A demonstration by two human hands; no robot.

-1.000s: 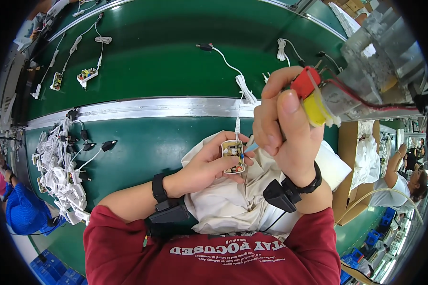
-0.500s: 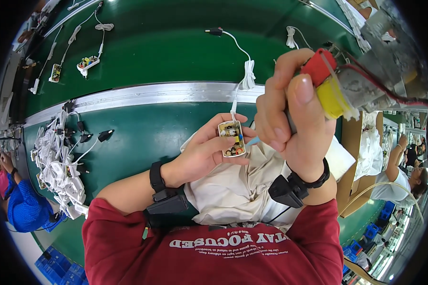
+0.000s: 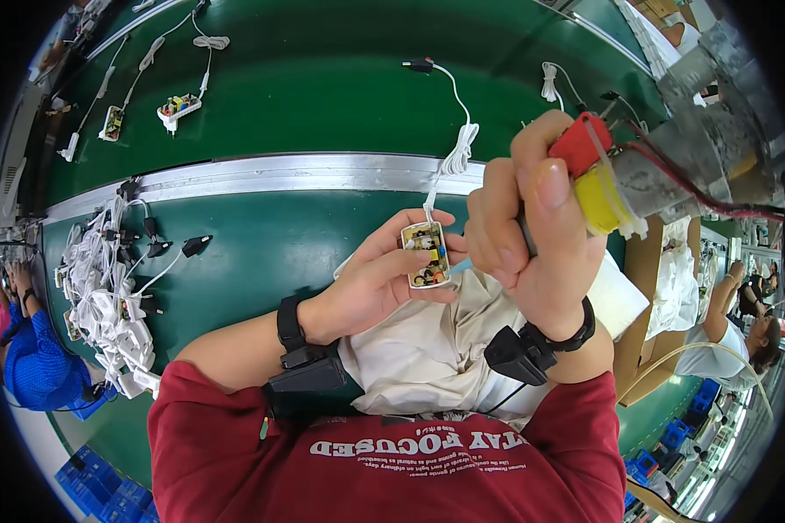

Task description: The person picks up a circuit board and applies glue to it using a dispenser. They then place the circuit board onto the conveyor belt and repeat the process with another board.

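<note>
My left hand [image 3: 371,283] grips an open white power adapter case [image 3: 426,253] with a bare circuit board inside, its thumb lying over the board. A white cord [image 3: 460,148] runs from the case's far end across the metal rail to a black plug [image 3: 419,64]. My right hand [image 3: 536,222] is closed around a grey handheld tool [image 3: 672,166] with a red block, a yellow band and red and black wires. Below my right fingers the light-blue tip [image 3: 460,265] points at the case's right edge near its lower corner; I cannot tell whether it touches.
A heap of white corded adapters [image 3: 109,296] lies on the green table at left. Beyond the metal rail [image 3: 279,177], more open adapters [image 3: 179,108] rest on a green surface. Cream cloth [image 3: 419,357] lies under my hands. A cardboard box [image 3: 641,322] with white bags stands at right; other people sit on both sides.
The adapters, cord and plug beyond the rail have shifted right. My right hand and the tool have moved slightly down, the light-blue tip now closer to the case. My left hand stays put.
</note>
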